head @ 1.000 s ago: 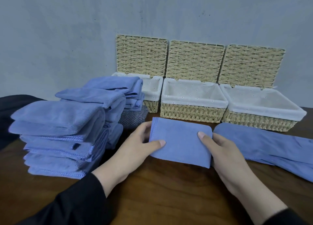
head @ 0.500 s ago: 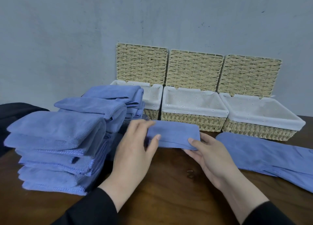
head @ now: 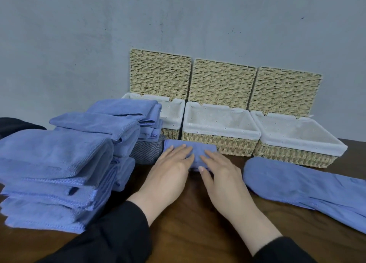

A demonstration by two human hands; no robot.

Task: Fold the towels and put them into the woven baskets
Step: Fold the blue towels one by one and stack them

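Blue, the small folded towel (head: 190,150) lies on the bench (head: 198,223) just near of the middle woven basket (head: 219,143), pressed under the flat, unclenched left hand (head: 170,167) and right hand (head: 219,169), so a careless lift could spring the folds apart.

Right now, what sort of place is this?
Probably a staged indoor workspace, not a laundry: a wooden table against a bare grey wall, with three lined baskets and stacked towels.

No text, label, brand or number is showing anywhere that can be read; nothing in view is carrying any writing.
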